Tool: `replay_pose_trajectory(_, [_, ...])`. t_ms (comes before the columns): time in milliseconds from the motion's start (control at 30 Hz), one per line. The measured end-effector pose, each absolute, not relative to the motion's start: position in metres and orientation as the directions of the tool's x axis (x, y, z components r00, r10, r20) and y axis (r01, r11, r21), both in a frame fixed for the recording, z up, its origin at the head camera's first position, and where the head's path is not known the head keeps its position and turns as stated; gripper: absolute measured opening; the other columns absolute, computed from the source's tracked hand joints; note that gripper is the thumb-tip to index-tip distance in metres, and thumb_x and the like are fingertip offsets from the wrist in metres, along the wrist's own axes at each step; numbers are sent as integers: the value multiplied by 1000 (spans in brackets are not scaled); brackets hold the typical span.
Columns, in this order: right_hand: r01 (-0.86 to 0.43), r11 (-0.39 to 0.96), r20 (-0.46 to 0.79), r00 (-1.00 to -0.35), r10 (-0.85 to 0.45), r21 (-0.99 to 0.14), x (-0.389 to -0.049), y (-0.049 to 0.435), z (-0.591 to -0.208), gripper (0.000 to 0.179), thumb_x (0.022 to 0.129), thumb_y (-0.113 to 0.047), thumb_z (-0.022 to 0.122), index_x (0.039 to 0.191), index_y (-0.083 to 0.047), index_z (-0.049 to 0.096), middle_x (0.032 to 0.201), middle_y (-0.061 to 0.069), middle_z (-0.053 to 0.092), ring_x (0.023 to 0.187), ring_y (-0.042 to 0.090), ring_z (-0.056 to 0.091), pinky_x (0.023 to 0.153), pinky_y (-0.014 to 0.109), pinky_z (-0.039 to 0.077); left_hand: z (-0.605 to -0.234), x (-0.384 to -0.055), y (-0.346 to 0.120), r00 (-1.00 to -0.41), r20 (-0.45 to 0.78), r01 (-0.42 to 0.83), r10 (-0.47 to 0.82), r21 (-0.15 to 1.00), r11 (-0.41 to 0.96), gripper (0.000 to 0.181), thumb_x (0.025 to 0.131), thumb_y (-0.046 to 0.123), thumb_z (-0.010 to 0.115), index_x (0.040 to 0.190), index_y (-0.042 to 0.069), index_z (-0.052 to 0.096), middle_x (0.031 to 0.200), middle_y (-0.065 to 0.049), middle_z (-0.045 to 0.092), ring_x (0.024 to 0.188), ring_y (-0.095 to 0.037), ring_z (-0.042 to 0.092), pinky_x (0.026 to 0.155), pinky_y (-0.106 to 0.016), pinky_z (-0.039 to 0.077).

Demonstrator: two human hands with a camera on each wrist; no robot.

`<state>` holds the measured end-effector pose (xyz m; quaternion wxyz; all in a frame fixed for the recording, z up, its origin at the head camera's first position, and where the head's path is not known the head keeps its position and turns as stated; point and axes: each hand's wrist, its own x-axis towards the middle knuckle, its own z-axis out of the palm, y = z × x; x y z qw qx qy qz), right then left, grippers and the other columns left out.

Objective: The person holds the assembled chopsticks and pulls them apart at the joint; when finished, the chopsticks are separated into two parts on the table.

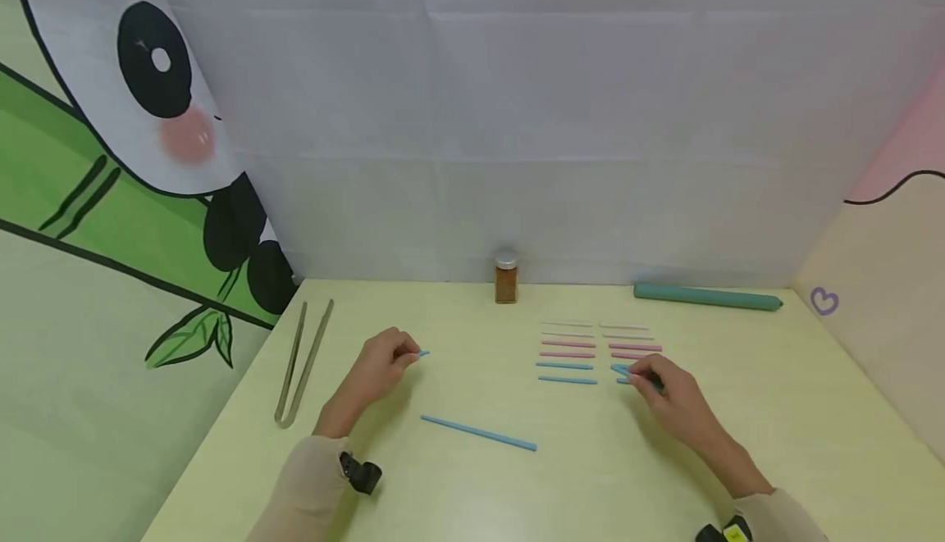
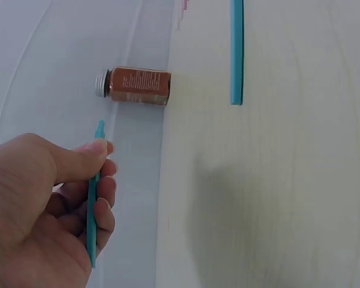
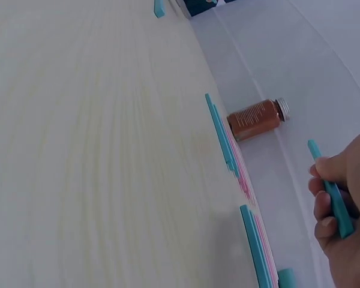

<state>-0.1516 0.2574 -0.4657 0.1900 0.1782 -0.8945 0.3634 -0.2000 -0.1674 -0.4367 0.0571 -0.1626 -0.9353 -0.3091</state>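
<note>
Pinched between thumb and fingers of my left hand (image 1: 380, 366) is a short blue stick (image 2: 92, 222) with a narrowed tip, held above the table's left half. My right hand (image 1: 675, 398) grips another short blue stick (image 3: 338, 210), close over the right column of sticks. That column holds white, pink (image 1: 635, 348) and blue sticks, its near ones partly hidden by the fingers. Beside it lies a matching left column with white, pink (image 1: 568, 343) and blue sticks (image 1: 567, 380). A longer blue stick (image 1: 480, 433) lies at a slant between my hands, nearer the front.
Metal tongs (image 1: 301, 370) lie along the table's left side. At the back edge stands a small jar (image 1: 505, 284) of brown contents with a silver lid. A long green tube-like object (image 1: 705, 297) lies at the back right, before the white backdrop (image 1: 472, 157).
</note>
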Motion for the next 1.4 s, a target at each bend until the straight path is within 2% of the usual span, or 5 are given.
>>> replay_pose_trajectory(200, [-451, 712, 492, -854, -169, -538, -147, 277, -469, 10, 89, -6, 66, 97, -12, 66, 86, -4, 62, 70, -3, 50, 61, 20, 44, -441, -200, -156, -927, 172, 368, 333, 590, 719, 8, 92, 11, 63, 97, 8, 68, 86, 1, 56, 75, -9, 50, 67, -24, 45])
replay_pose_trajectory(633, [-440, 749, 466, -863, -198, -496, -144, 303, -484, 18, 84, 2, 68, 97, -11, 71, 91, -2, 65, 78, -3, 52, 64, 19, 44, -460, -195, -81, -844, 131, 496, 520, 561, 663, 13, 95, 10, 58, 102, 12, 69, 84, 0, 50, 73, -11, 44, 65, -24, 40])
replay_pose_trajectory(900, [-428, 760, 406, -883, -237, -489, -151, 308, -490, 19, 83, -3, 71, 97, -14, 73, 94, -3, 69, 88, 10, 63, 73, 24, 49, -467, -196, -29, -824, 85, 498, 560, 580, 645, 16, 95, 0, 52, 102, 7, 65, 90, -4, 55, 81, -12, 50, 77, -24, 46])
replay_pose_trajectory(1133, [-378, 770, 332, -916, -228, -514, -156, 304, -492, 17, 84, -7, 71, 96, -18, 73, 96, -3, 70, 89, 8, 62, 75, 28, 51, -474, -191, 8, -817, 96, 514, 569, 571, 640, 17, 95, 1, 53, 103, 7, 67, 97, -3, 59, 88, -10, 53, 82, -19, 48])
replay_pose_trajectory(1400, [-427, 746, 357, -895, -268, -511, -159, 303, -495, 17, 83, -5, 71, 95, -16, 73, 95, -2, 69, 88, 13, 63, 73, 27, 51, -476, -188, 34, -828, 85, 509, 554, 530, 679, 23, 92, -5, 55, 104, 9, 70, 94, 0, 58, 87, -11, 53, 82, -18, 47])
